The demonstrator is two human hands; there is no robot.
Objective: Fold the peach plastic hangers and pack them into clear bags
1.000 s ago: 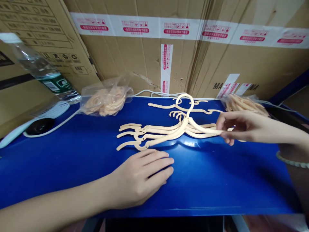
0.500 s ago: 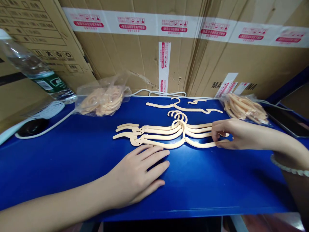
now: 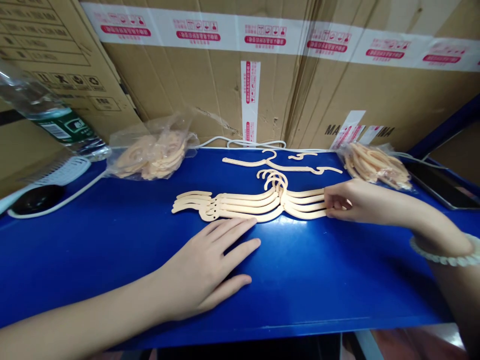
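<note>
Several cream-coloured folding hangers (image 3: 249, 202) lie flat in an overlapping row, their hooks bunched at the middle and their left arm ends fanned out. My left hand (image 3: 210, 267) rests flat on the table with fingers spread, its fingertips against the lower edge of the nearest hanger (image 3: 305, 215). At the right end of the row, my right hand (image 3: 356, 200) has its fingers and thumb closed on the nearest hanger's arm, covering the right ends. Behind the row lies another hanger (image 3: 288, 167), unfolded, with a small loose hanger piece (image 3: 300, 156) beyond it.
Clear bags of hanger parts stand at the back left (image 3: 161, 155) and back right (image 3: 377, 167) of the blue table (image 3: 300, 280). A water bottle (image 3: 60, 120), a comb (image 3: 69, 171), a black oval object (image 3: 37, 199), a white cable (image 3: 258, 145) and a phone (image 3: 442, 185) lie around; cardboard boxes (image 3: 187, 85) stand behind.
The nearest hanger has slid away from me, closing up against the others, with my right hand on its end. My left fingertips have moved forward with it. The view has shifted slightly.
</note>
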